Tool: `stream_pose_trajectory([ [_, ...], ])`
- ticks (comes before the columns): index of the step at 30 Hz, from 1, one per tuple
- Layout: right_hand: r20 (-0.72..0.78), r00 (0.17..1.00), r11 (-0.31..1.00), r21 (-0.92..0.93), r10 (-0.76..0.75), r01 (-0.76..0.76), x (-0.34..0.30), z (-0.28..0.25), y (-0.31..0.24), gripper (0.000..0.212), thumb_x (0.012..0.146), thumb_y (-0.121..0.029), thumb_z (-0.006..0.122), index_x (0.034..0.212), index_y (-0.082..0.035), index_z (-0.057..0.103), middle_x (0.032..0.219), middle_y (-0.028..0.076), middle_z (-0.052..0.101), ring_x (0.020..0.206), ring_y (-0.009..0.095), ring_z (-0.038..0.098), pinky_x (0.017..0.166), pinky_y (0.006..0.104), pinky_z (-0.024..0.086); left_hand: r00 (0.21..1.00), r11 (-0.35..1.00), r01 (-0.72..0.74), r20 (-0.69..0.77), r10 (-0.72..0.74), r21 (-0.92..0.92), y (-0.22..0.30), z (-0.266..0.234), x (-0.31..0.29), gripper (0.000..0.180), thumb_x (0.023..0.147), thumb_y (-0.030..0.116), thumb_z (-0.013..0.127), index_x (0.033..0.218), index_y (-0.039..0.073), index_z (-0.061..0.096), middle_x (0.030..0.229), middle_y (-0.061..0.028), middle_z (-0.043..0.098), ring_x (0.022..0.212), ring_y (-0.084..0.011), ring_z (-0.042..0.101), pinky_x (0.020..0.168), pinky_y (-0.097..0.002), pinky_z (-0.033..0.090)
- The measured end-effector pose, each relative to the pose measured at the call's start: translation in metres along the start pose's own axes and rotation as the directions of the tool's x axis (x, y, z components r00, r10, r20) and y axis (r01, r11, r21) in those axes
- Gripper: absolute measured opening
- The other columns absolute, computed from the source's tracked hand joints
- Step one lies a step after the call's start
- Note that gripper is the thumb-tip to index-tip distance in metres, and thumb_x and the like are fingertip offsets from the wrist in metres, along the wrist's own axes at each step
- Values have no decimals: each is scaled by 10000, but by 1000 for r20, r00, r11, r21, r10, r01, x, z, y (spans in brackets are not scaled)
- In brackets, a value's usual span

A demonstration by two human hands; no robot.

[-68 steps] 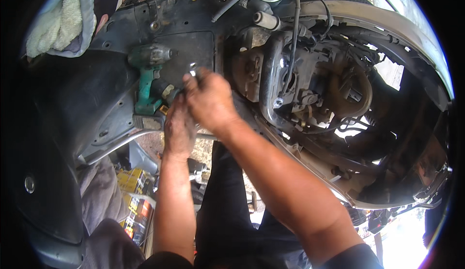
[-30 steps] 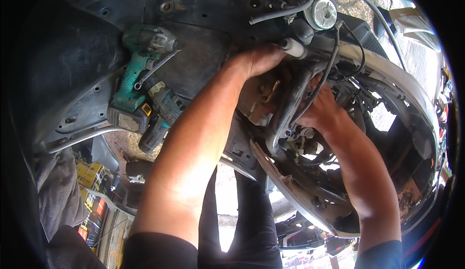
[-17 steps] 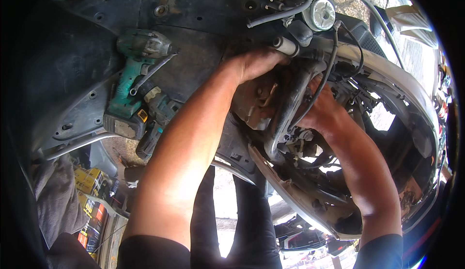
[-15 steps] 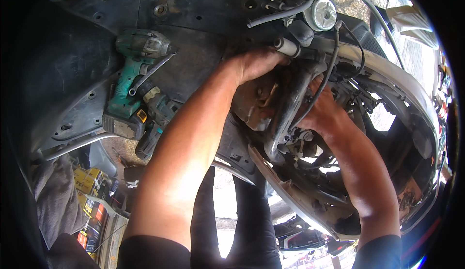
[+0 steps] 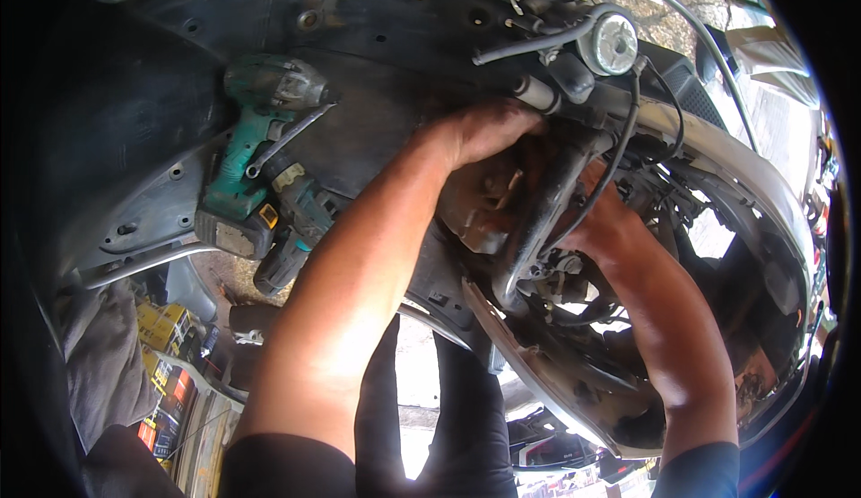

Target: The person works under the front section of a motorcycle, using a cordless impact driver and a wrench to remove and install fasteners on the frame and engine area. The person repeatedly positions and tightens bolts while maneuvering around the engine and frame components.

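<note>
My left hand (image 5: 495,130) reaches into the opened vehicle body beside a grey cylindrical sleeve (image 5: 536,93). Its fingertips go down out of sight among the parts, so its grip is hidden. My right hand (image 5: 594,215) comes in from the other side, behind a black cable (image 5: 613,161) and a dark frame tube (image 5: 547,215). The fingers of this hand are also mostly covered. Between both hands sits a dirty brownish metal part (image 5: 475,206) in shadow. Whether either hand holds something cannot be made out.
On the black panel left of my arms lie a green impact driver (image 5: 247,144), a combination wrench (image 5: 289,142) and a second green power tool (image 5: 300,202). A round metal cap (image 5: 613,42) tops the parts at the back. Coloured boxes (image 5: 166,336) stand lower left.
The whole view has shifted slightly, with the scene sitting a little further right and lower. Both hands stay at nearly the same spots among the parts.
</note>
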State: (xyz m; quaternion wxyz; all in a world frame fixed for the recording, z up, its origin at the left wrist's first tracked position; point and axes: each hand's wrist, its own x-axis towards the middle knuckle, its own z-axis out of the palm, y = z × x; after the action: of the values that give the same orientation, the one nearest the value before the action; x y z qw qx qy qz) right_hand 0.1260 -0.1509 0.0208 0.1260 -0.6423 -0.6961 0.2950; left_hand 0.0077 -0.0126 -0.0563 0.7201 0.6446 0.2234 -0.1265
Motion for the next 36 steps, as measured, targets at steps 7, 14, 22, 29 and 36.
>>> stream_pose_trajectory([
  [7,30,997,991,113,69,-72,7,-4,-8,752,617,-429,885,1201,-51,598,1107,118,634,1037,316,605,951,412,489,999,997,-6,33,8,-71,5,1,-2,359,964,307,540,1079,0,688,1015,-105,707,961,-176,627,887,-328,460],
  [14,73,994,956,279,77,-94,7,4,-2,732,596,-323,922,1215,-115,592,1094,57,654,1049,233,615,965,373,503,998,986,19,57,-9,-168,6,1,0,358,955,316,538,1054,2,677,987,-103,704,885,-182,658,807,-330,499],
  [22,63,996,909,407,69,-89,9,13,5,807,557,-301,941,1253,-104,585,1199,76,609,1117,230,584,976,366,475,998,992,34,61,-27,-120,7,3,1,346,958,304,515,1041,18,690,1013,-99,702,896,-196,662,822,-338,503],
  [29,-70,994,993,-92,-83,77,4,7,2,812,612,-460,863,1265,-69,579,1268,112,573,1169,282,558,1028,399,427,994,996,81,-80,-77,43,3,12,-5,298,953,216,498,1013,-8,685,912,-150,684,898,-214,644,844,-363,492],
  [36,144,989,948,-318,26,22,-34,-1,-8,590,783,-328,711,1293,-69,567,1403,179,484,1346,358,419,1142,457,330,509,667,529,-826,245,524,-5,-28,-149,288,850,173,632,1104,43,666,1017,-158,671,944,-327,667,793,-445,532],
])
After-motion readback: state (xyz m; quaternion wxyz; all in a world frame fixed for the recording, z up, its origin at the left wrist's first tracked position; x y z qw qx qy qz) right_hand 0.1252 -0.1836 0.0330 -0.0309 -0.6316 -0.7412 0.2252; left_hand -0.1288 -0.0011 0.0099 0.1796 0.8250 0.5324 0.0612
